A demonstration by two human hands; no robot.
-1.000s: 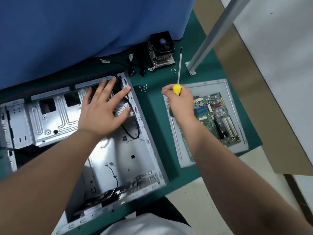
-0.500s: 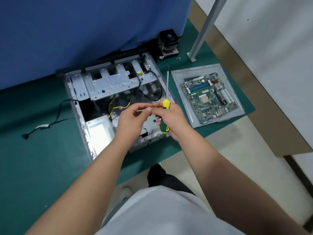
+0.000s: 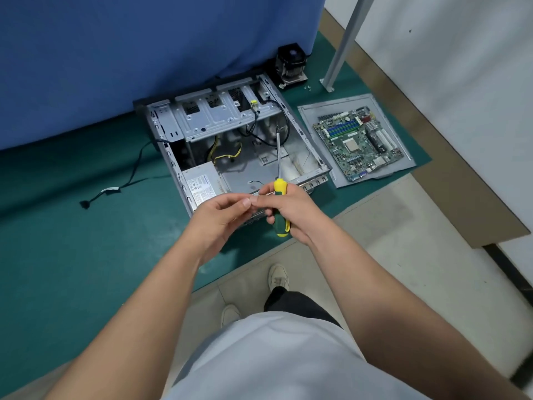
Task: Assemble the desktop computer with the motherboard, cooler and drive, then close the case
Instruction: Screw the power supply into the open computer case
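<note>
Here, in the head view, the open case (image 3: pixel 236 145) is seen lying on the green desk (image 3: pixel 72 226), its far edge near a blue curtain (image 3: pixel 144 47). Inside the case, a drive cage (image 3: pixel 219 114) is set along the far side, a power supply (image 3: pixel 202 186) sits in the near left corner, and black and yellow cables (image 3: pixel 227 154) are seen between them. The motherboard (image 3: pixel 357 140) is laid flat on a grey panel (image 3: pixel 403 166) just right of the case, apart from it. The cooler (image 3: pixel 290 64) is stood at the far edge of the desk, beyond the case and near the foot of a metal post (image 3: pixel 343 41). A few small screws (image 3: pixel 308 87) are scattered between the cooler and the post's foot. A loose black cable (image 3: pixel 115 186) is stretched across the desk left of the case.

Both hands are raised together above the near edge of the case. The right hand (image 3: pixel 291 209) is wrapped round the handle of a yellow-and-green screwdriver (image 3: pixel 280 206), whose shaft points up and away over the case. The left hand (image 3: pixel 219 215) is curled, its thumb and fingertips brought against the right hand's fingertips; whether something small is pinched there cannot be told. A pale shirt (image 3: pixel 274 356), dark trousers and two shoes (image 3: pixel 278 277) on the floor are seen below.
</note>
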